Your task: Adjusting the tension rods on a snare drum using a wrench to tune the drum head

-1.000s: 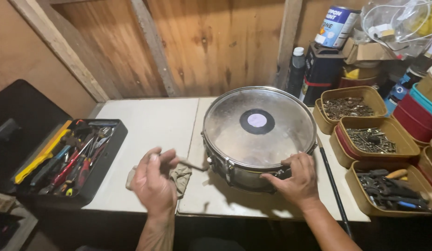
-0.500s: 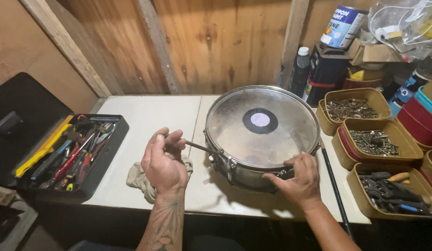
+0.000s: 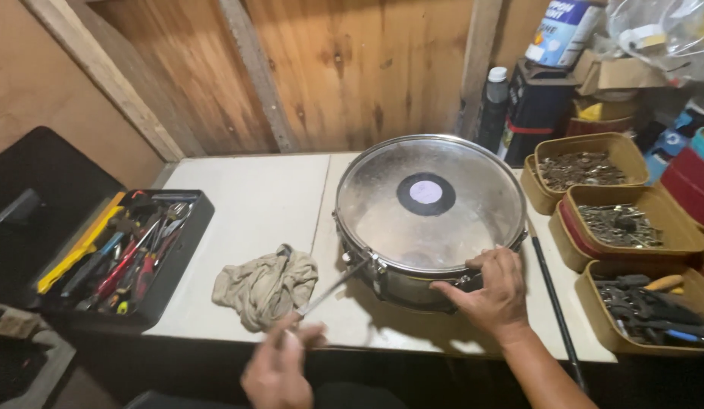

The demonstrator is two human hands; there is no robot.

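Observation:
A chrome snare drum [image 3: 431, 216] with a clear head and a dark centre dot lies flat on the white table [image 3: 253, 204]. My right hand [image 3: 484, 291] grips its near rim and shell. My left hand [image 3: 280, 367], blurred at the table's front edge, holds the near end of a thin metal rod [image 3: 333, 290]. The rod slants up to the drum's near left side. A crumpled beige rag [image 3: 265, 286] lies just left of the rod.
An open black toolbox [image 3: 121, 254] with several hand tools sits at the left. Tan trays [image 3: 632, 227] of screws, metal parts and tools line the right edge. A black stick [image 3: 552, 303] lies beside the drum. Cans and bottles [image 3: 530, 98] stand behind, against the wooden wall.
My left hand has moved down and back toward me, off the rag, drawing the rod out from the drum's side. My right hand has stayed on the rim.

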